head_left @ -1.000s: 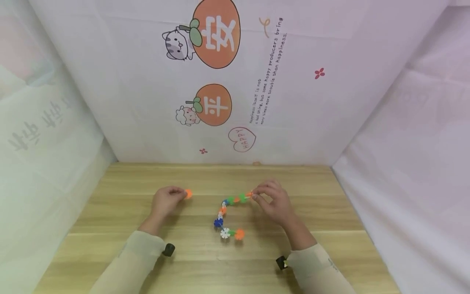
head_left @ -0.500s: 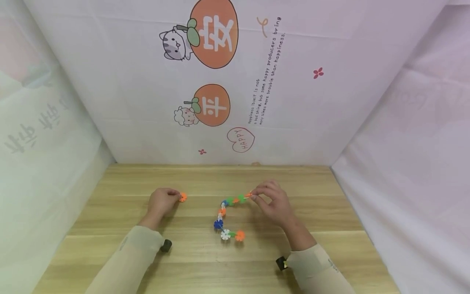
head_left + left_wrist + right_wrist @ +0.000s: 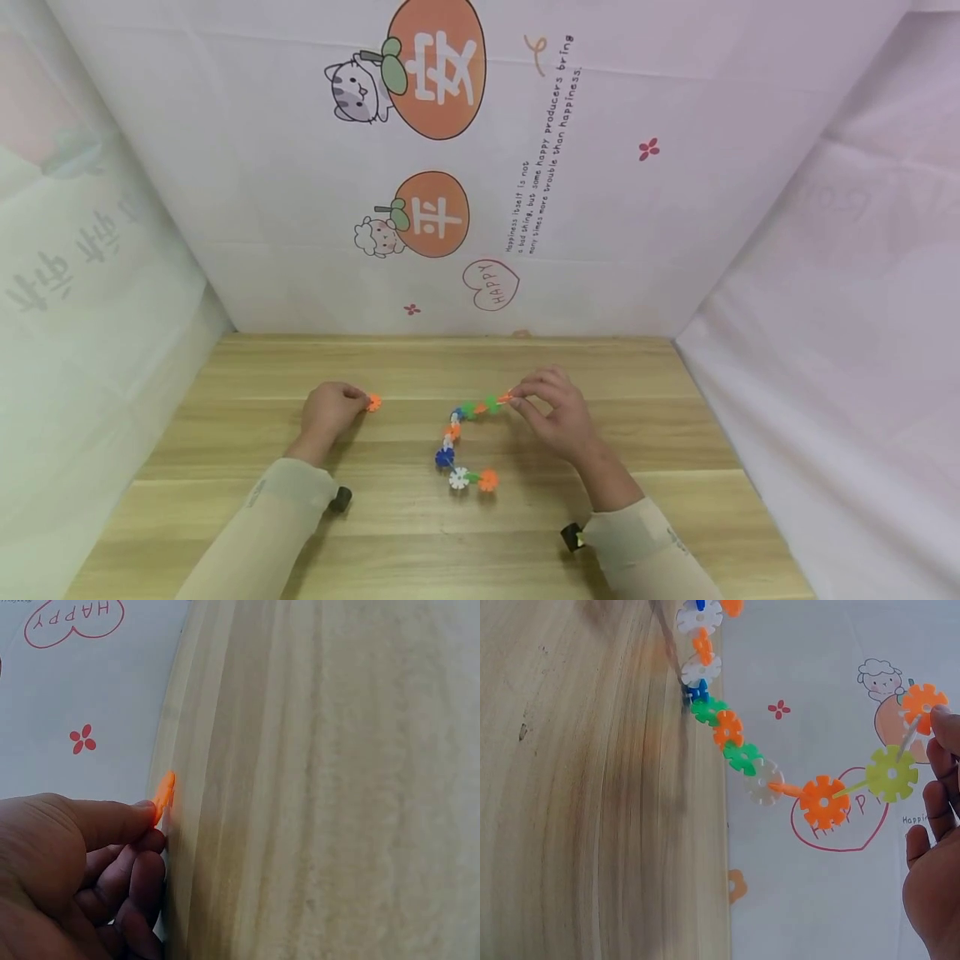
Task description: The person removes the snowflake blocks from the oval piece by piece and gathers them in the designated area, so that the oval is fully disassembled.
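Observation:
A loose orange snowflake disc (image 3: 373, 402), a notched plastic building piece, is pinched between thumb and fingers of my left hand (image 3: 330, 411). It appears nearly edge-on in the left wrist view. At the right, my right hand (image 3: 558, 415) pinches the end of a chain of interlocked snowflake discs (image 3: 445, 457). That chain curves left and back toward me, ending in an orange disc (image 3: 488, 480). In the right wrist view, thumb and fingers grip the orange end disc (image 3: 924, 701), followed by a yellow-green disc (image 3: 892, 774) and another orange disc (image 3: 824, 802). The two hands stand apart.
Both hands are over a wood-grain table (image 3: 442, 550). A white printed cloth (image 3: 585, 208) rises at its far edge, and further white cloths hang at the left (image 3: 112, 333) and right (image 3: 840, 333) sides.
My left hand has shifted slightly left and toward me with its orange disc, then stayed almost still. The right hand and the chain have barely moved.

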A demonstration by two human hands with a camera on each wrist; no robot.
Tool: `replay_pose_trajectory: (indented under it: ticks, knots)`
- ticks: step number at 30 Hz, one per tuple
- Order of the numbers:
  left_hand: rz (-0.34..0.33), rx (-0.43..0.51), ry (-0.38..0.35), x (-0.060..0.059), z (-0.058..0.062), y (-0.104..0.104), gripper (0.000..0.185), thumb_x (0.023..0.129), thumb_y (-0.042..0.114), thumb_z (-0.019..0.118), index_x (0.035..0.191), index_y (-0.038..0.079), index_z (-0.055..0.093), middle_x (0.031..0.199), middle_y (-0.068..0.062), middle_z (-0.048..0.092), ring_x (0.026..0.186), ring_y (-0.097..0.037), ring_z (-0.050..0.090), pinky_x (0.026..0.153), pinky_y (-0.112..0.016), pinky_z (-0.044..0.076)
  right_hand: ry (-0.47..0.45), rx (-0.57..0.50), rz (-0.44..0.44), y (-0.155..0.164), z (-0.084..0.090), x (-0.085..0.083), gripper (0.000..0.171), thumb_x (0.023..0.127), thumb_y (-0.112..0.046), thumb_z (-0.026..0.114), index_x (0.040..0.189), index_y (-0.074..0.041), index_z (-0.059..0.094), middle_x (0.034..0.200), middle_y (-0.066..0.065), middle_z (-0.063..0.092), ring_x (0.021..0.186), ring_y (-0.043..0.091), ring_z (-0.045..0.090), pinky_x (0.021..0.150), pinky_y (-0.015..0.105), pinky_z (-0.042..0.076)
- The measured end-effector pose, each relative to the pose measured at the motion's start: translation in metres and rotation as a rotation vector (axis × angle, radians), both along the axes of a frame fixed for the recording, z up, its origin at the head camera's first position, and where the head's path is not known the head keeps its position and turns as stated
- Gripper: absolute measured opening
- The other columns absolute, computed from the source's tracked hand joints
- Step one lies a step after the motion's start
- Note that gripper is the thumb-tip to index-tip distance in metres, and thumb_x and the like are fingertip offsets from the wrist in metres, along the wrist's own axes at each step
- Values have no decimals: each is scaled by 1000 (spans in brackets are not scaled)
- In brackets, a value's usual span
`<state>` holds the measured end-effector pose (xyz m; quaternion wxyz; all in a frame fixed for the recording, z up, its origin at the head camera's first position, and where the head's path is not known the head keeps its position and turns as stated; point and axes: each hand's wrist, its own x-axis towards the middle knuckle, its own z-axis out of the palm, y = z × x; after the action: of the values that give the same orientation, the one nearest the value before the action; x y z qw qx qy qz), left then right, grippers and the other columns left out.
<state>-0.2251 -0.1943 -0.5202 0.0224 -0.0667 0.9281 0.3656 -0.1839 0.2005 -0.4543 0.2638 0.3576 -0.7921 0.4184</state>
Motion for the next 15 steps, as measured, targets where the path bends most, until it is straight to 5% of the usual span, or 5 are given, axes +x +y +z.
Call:
replay_pose_trajectory:
  ticks: [7, 15]
  knots:
    - [5, 35, 7, 3, -1, 1, 22, 96, 27, 69, 103, 9, 79, 110, -12, 76, 105, -36, 68, 89, -52, 53, 23, -12, 17, -3, 1, 0, 8, 89, -4, 80, 95, -9, 78, 96, 2, 71, 94, 26, 58, 83, 38, 46]
    - [-27, 167, 133, 13, 2, 23, 21, 97, 29, 73, 106, 10, 77, 102, -7, 76, 96, -28, 70, 84, -46, 56, 33, -29, 16, -5, -1, -1, 16, 83, 3, 83, 93, -8, 77, 95, 3, 72, 94, 28, 58, 84, 36, 46]
